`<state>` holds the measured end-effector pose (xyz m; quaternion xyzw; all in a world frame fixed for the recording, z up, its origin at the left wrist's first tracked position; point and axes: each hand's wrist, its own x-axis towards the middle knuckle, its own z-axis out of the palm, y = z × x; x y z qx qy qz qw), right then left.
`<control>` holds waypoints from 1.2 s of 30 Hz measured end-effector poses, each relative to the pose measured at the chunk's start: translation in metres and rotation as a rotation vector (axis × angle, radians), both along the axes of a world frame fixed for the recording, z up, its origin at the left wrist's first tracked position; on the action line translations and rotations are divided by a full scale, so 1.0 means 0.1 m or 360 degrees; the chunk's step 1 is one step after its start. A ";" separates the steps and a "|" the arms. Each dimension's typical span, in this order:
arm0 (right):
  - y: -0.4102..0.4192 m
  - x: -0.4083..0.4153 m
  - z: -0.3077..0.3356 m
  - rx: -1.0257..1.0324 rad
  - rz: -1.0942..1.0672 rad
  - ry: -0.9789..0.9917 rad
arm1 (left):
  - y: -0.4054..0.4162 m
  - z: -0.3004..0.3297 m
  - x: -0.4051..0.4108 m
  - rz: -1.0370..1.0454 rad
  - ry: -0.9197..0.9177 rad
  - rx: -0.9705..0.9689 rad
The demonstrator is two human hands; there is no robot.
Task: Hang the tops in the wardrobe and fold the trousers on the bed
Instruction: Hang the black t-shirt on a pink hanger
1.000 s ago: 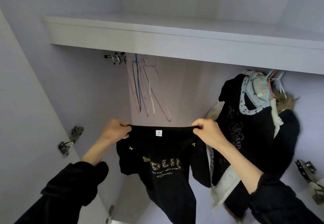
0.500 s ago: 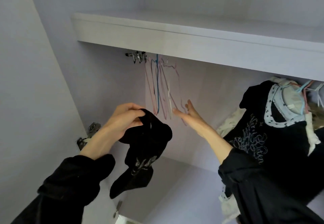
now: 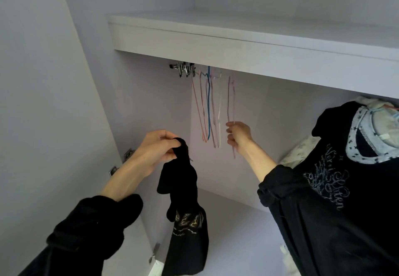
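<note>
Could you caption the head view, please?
Left hand holds a black top; right hand grips a pink hanger.

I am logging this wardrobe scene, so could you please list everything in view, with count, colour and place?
Black top: one, black with gold print, dangling from the left hand.
Pink hanger: one, on the rail, gripped by the right hand.
Empty hangers: several, pink, blue and white, under the shelf; exact count unclear.
Clip hangers: a metal cluster, left end of the rail.
Hung tops: black printed one in front, pale ones behind, right side.
Shelf: one, white, above.
Door hinges: metal, left door.
Left hand: pinches the top.
Right hand: holds the hanger.
</note>
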<state>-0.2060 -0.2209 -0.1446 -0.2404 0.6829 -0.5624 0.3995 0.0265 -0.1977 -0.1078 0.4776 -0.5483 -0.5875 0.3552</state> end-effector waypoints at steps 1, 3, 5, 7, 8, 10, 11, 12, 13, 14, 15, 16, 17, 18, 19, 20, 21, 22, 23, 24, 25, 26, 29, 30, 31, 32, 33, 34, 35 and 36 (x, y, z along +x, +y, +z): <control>0.01 -0.02 0.01 -0.0053 -0.0078 0.0038 | 0.01 0.00 0.00 0.0010 0.0001 -0.0006; 0.06 -0.06 0.03 -0.0154 -0.0190 0.0142 | 0.02 0.00 -0.01 0.0047 0.0024 -0.0020; 0.14 -0.08 0.02 -0.0227 -0.0289 0.0316 | 0.05 -0.01 -0.04 0.0080 0.0046 -0.0029; 0.30 -0.13 0.00 -0.0247 -0.0374 0.0509 | 0.10 -0.04 -0.08 0.0066 0.0053 -0.0028; 0.37 -0.15 -0.03 -0.0243 -0.0399 0.0564 | 0.12 -0.06 -0.10 0.0052 0.0046 -0.0028; 0.60 -0.24 -0.11 -0.0212 -0.0453 0.0619 | 0.20 -0.10 -0.17 -0.0002 0.0018 -0.0018; 0.69 -0.27 -0.17 -0.0192 -0.0464 0.0632 | 0.22 -0.12 -0.19 -0.0009 0.0009 -0.0013; 0.80 -0.29 -0.25 -0.0175 -0.0472 0.0635 | 0.24 -0.14 -0.21 -0.0010 -0.0002 -0.0008; 0.92 -0.29 -0.32 -0.0169 -0.0490 0.0631 | 0.25 -0.16 -0.22 -0.0012 -0.0016 -0.0001; 1.06 -0.32 -0.40 -0.0186 -0.0530 0.0618 | 0.29 -0.18 -0.26 -0.0029 -0.0029 0.0014; 1.18 -0.33 -0.46 -0.0229 -0.0560 0.0588 | 0.31 -0.20 -0.28 -0.0041 -0.0043 0.0034; 1.29 -0.36 -0.50 -0.0285 -0.0574 0.0534 | 0.34 -0.22 -0.30 -0.0061 -0.0056 0.0055; 1.40 -0.41 -0.52 -0.0341 -0.0580 0.0477 | 0.38 -0.24 -0.35 -0.0090 -0.0075 0.0081; 1.47 -0.46 -0.51 -0.0384 -0.0573 0.0427 | 0.41 -0.27 -0.38 -0.0103 -0.0092 0.0111; 1.54 -0.52 -0.50 -0.0410 -0.0581 0.0383 | 0.43 -0.29 -0.41 -0.0110 -0.0110 0.0140; 1.59 -0.56 -0.48 -0.0416 -0.0599 0.0330 | 0.45 -0.31 -0.44 -0.0107 -0.0125 0.0168; 1.65 -0.60 -0.48 -0.0410 -0.0619 0.0289 | 0.46 -0.33 -0.46 -0.0099 -0.0135 0.0195; 1.70 -0.63 -0.50 -0.0378 -0.0636 0.0303 | 0.47 -0.35 -0.48 -0.0095 -0.0143 0.0223; 1.77 -0.66 -0.54 -0.0311 -0.0641 0.0375 | 0.48 -0.38 -0.50 -0.0095 -0.0153 0.0253; 1.84 -0.69 -0.58 -0.0217 -0.0628 0.0477 | 0.50 -0.41 -0.52 -0.0101 -0.0168 0.0280; 1.91 -0.71 -0.63 -0.0132 -0.0581 0.0570 | 0.51 -0.44 -0.54 -0.0106 -0.0186 0.0306; 1.97 -0.72 -0.65 -0.0068 -0.0511 0.0631 | 0.53 -0.47 -0.56 -0.0108 -0.0221 0.0320; 2.12 -0.72 -0.63 0.0038 -0.0275 0.0782 | 0.49 -0.53 -0.62 -0.0072 -0.0502 0.0192; 2.15 -0.71 -0.60 0.0060 -0.0198 0.0844 | 0.45 -0.54 -0.63 -0.0041 -0.0607 0.0108; 2.18 -0.69 -0.58 0.0077 -0.0121 0.0892 | 0.40 -0.57 -0.62 -0.0020 -0.0710 0.0021; 2.20 -0.67 -0.55 0.0088 -0.0054 0.0923 | 0.36 -0.57 -0.61 -0.0019 -0.0805 -0.0057; 2.23 -0.65 -0.52 0.0099 -0.0004 0.0935 | 0.33 -0.57 -0.59 -0.0028 -0.0881 -0.0121; 2.25 -0.65 -0.49 0.0105 0.0023 0.0934 | 0.31 -0.58 -0.58 -0.0039 -0.0929 -0.0165; 2.28 -0.65 -0.47 0.0108 0.0029 0.0928 | 0.30 -0.58 -0.59 -0.0046 -0.0959 -0.0199; 2.31 -0.65 -0.44 0.0106 0.0033 0.0931 | 0.30 -0.58 -0.60 -0.0037 -0.0975 -0.0230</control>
